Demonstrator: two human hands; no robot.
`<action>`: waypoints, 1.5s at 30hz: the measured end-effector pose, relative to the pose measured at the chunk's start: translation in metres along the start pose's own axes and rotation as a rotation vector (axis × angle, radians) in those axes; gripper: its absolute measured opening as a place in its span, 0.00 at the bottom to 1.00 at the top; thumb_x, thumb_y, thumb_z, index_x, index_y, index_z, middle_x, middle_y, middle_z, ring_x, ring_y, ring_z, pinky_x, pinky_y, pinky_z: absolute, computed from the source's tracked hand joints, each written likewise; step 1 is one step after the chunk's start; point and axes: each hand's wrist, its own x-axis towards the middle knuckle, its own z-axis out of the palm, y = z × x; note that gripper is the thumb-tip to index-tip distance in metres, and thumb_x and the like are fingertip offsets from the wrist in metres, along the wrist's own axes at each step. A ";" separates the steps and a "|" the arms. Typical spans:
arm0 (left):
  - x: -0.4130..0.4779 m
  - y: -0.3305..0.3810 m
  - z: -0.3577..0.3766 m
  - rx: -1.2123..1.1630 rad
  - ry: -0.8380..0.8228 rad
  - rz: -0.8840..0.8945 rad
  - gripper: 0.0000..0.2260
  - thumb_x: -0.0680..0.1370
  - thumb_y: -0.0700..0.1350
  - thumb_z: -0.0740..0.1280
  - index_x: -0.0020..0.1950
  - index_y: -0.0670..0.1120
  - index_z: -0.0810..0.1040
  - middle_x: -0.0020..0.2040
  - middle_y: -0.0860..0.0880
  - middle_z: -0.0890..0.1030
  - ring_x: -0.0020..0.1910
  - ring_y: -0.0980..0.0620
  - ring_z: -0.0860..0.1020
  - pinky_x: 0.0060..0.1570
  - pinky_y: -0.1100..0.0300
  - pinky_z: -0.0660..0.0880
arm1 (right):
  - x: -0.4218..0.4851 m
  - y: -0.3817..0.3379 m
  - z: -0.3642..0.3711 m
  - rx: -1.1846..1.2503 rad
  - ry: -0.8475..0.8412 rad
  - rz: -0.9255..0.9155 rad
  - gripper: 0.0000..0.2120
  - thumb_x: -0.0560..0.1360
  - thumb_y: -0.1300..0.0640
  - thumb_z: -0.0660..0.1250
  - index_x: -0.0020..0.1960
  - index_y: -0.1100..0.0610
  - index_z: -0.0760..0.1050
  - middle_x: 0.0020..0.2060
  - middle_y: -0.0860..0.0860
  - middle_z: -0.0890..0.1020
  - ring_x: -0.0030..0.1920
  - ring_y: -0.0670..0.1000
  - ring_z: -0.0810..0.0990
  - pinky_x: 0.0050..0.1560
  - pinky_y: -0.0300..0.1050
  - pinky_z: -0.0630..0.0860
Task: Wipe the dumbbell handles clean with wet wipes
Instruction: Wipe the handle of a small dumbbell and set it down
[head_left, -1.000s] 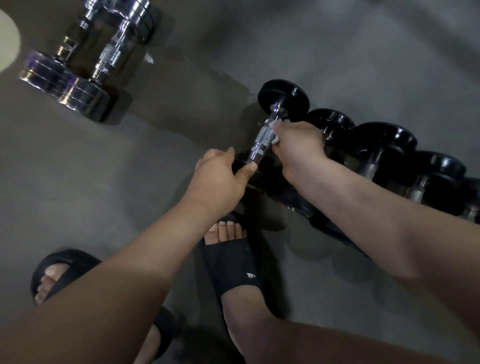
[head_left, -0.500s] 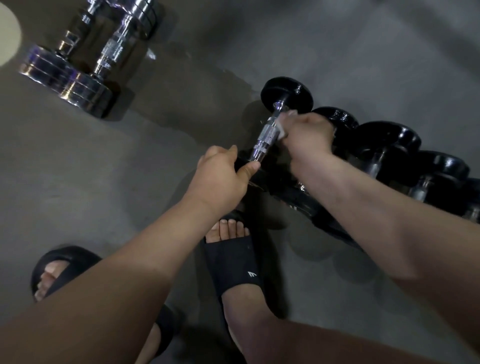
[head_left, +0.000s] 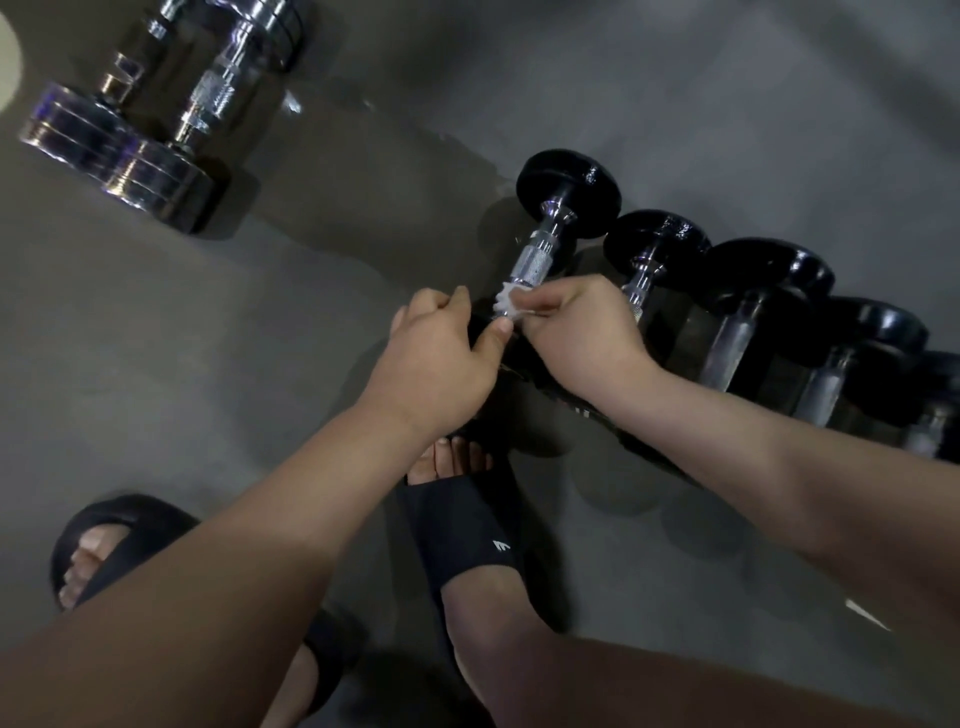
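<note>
Glossy chrome, knurled at mid-length, on the dumbbell handle. Shiny black, rubbery-looking finish on its far weight head. Thin, crumpled white cloth-like wet wipe. Mirror-bright polished metal on the far-left chrome dumbbells. Matt, smooth grey floor. Matt black, soft-looking slides.

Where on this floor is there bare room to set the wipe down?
Bare floor lies between the chrome dumbbells and the left hand, and beyond the black dumbbell row. It's crowded where the right hand holds the wet wipe.
</note>
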 end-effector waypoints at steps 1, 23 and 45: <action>0.001 0.000 -0.002 -0.036 -0.008 -0.004 0.27 0.83 0.56 0.60 0.77 0.42 0.67 0.71 0.43 0.70 0.73 0.43 0.66 0.74 0.57 0.61 | 0.004 -0.003 -0.004 -0.008 -0.017 -0.023 0.04 0.75 0.56 0.74 0.47 0.49 0.86 0.46 0.42 0.87 0.50 0.38 0.84 0.59 0.37 0.78; 0.058 0.018 -0.014 -0.110 -0.009 0.190 0.09 0.72 0.46 0.78 0.51 0.49 0.85 0.45 0.52 0.84 0.45 0.55 0.82 0.50 0.60 0.78 | 0.015 0.014 -0.020 0.193 -0.070 -0.080 0.07 0.74 0.62 0.74 0.51 0.55 0.80 0.41 0.54 0.82 0.39 0.49 0.81 0.47 0.55 0.83; 0.073 0.010 -0.019 -0.106 -0.092 0.025 0.10 0.70 0.51 0.79 0.40 0.49 0.81 0.34 0.54 0.80 0.32 0.58 0.76 0.30 0.68 0.69 | 0.001 0.041 -0.035 -0.171 -0.265 -0.480 0.17 0.70 0.39 0.74 0.47 0.50 0.76 0.39 0.43 0.79 0.40 0.46 0.79 0.41 0.43 0.77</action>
